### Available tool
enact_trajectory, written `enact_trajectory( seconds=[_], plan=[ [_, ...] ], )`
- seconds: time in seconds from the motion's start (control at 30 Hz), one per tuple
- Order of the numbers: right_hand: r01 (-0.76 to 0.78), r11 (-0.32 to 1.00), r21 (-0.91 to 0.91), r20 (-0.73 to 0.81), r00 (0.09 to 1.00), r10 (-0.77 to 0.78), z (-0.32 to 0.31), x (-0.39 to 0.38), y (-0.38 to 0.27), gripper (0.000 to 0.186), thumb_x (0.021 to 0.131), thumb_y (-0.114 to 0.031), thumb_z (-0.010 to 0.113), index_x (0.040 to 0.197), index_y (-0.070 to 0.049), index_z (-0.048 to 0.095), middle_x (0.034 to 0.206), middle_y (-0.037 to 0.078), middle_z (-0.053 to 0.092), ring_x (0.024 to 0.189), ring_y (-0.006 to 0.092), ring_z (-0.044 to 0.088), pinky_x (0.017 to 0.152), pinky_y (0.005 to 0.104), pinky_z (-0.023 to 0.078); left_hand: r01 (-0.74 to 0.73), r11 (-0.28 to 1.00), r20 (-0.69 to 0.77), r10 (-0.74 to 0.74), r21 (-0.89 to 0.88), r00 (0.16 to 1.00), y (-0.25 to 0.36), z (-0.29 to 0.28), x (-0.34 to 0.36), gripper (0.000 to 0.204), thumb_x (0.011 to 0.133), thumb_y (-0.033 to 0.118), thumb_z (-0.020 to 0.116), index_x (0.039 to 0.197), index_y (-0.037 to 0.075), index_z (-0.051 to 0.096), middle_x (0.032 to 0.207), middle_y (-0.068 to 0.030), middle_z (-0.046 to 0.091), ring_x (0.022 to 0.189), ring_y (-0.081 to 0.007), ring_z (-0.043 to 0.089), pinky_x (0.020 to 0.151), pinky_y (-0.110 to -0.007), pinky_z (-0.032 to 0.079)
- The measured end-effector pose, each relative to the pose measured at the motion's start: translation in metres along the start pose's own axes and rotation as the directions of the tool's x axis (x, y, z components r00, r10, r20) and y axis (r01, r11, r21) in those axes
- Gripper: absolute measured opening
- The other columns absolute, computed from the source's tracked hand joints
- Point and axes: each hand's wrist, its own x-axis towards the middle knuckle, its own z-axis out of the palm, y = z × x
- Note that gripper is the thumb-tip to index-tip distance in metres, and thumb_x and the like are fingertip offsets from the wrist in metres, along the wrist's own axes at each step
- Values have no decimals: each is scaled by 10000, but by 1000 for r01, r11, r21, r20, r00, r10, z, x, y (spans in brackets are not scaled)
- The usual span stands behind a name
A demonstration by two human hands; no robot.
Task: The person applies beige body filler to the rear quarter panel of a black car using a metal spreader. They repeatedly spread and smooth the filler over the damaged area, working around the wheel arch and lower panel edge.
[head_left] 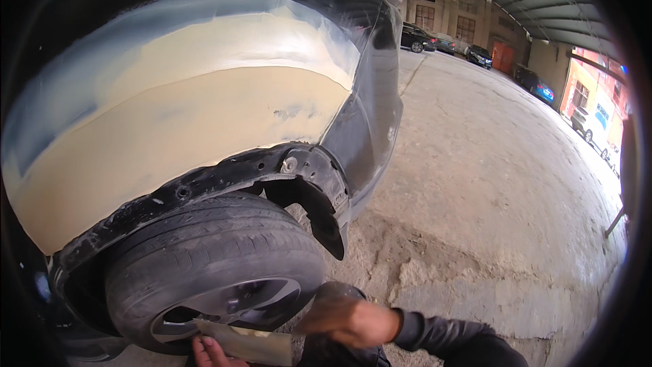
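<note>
My left hand point(212, 353) is at the bottom edge, thumb and fingers closed on a thin, flat plate point(255, 345) of dull grey-beige with a paler smear on its upper edge. Just right of the plate is my right hand point(356, 324), curled and blurred by motion; what it grips is smeared and cannot be made out. Above both hands, the dark car's rear panel point(197, 109) carries a wide band of smooth beige filler. A few bluish-grey patches point(295, 113) show through at its right part.
Directly before my hands stand the tire point(217, 258) and its spoked wheel rim point(238, 299), under a bare black wheel-arch edge point(183, 192). A loose black liner flap point(329, 234) hangs behind the tire. Rough concrete floor point(489, 183) stretches right, toward parked cars point(479, 56).
</note>
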Motion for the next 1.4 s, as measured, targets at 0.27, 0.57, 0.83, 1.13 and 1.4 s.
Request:
enact_trajectory(
  seconds=[0.27,0.57,0.83,1.13,1.4],
  plan=[
    [-340,244,-908,-418,729,-542,-196,35,-16,242,793,11,675,1000,-85,756,873,49,743,756,197,668,690,334,500,-144,990,141,143,1,980,-48,-35,-4,333,1005,8,494,1308,-57,614,1222,-323,625,1042,-456,646,912,-474,538],
    [-392,44,-919,-359,783,-508,-242,92,-34,307,788,20,681,1047,-121,765,980,22,723,924,222,619,833,354,474,-28,998,329,9,53,944,-53,-57,-24,432,980,52,470,1394,-45,545,1232,-376,582,1024,-523,618,909,-533,515],
    [-391,53,-919,-362,783,-505,-238,101,-23,300,789,-7,681,1049,-132,764,961,14,716,927,223,620,832,363,474,-29,987,420,-41,161,907,-58,-73,-25,438,980,54,468,1404,-31,537,1252,-380,567,1034,-536,610,913,-536,512],
    [-380,34,-924,-348,803,-483,-232,104,-22,326,773,10,668,1048,-134,768,974,8,718,935,220,614,862,361,465,-78,990,428,21,115,903,-65,-74,-28,483,981,31,466,1463,6,488,1231,-376,574,1015,-534,612,881,-543,513],
    [-365,31,-930,-330,798,-505,-222,105,-19,342,753,5,635,1052,-117,746,969,12,686,941,224,604,861,361,461,-9,999,441,-16,54,897,-70,-76,-34,464,997,102,481,1445,-21,501,1254,-387,566,1049,-552,605,925,-547,503]
  ],
)
